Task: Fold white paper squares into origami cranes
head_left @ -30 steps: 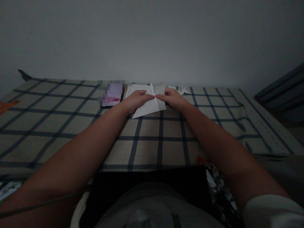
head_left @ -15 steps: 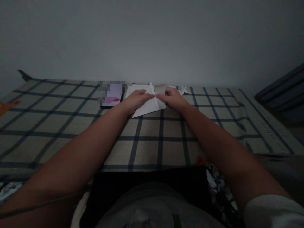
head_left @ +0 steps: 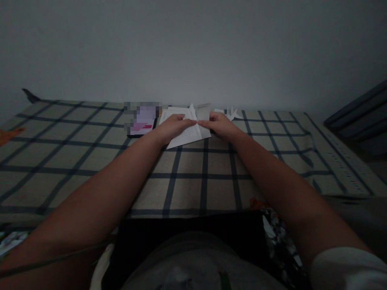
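Observation:
Both hands hold a folded sheet of white paper (head_left: 187, 137) with faint print on it, low over the checked cloth. My left hand (head_left: 173, 128) grips its left part, thumb stretched along the top towards the centre. My right hand (head_left: 222, 125) pinches the right part, with its thumb tip nearly meeting the left one. A paper flap stands up between the hands at the far side. The undersides of the fingers are hidden by the paper and hands. Just beyond my right hand lies a folded paper crane (head_left: 232, 113).
A phone (head_left: 141, 121) with a lit, partly blurred screen is left of my left hand. More white paper (head_left: 175, 109) lies behind the held sheet. The checked tablecloth (head_left: 187, 189) reaches back to a grey wall (head_left: 193, 52). Something orange (head_left: 10, 135) is at the far left.
The standing flap near my right hand has risen slightly, and the right fingers have shifted a little. Otherwise both hands keep the same hold on the paper.

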`<state>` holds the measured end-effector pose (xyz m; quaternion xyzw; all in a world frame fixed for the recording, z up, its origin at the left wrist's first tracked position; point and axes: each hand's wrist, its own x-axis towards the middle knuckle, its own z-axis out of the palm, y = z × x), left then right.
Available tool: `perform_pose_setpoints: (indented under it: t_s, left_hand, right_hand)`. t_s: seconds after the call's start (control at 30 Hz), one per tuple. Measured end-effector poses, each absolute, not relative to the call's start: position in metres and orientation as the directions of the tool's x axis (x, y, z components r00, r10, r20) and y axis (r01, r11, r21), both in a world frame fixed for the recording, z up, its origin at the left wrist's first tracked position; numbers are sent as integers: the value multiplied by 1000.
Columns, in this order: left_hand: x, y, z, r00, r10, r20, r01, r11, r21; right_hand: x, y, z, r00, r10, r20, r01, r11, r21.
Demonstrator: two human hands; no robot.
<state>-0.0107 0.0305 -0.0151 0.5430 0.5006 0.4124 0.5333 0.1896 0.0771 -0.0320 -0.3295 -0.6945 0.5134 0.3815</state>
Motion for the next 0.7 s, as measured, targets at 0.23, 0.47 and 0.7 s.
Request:
perform_pose_setpoints:
  t_s: [0.23,0.47,0.7]
  left_hand:
    - [-14,34,-19,199,975,-95,84,79,993]
    - [-14,33,-19,229,969,-95,47,87,995]
    - [-15,34,-20,204,974,-99,119,75,990]
  right_hand:
    - [190,75,-28,-499,851,164,52,218,-975]
    - [192,76,-29,-498,851,167,63,228,-972]
    - [189,73,-27,-510,844,167,40,217,-975]
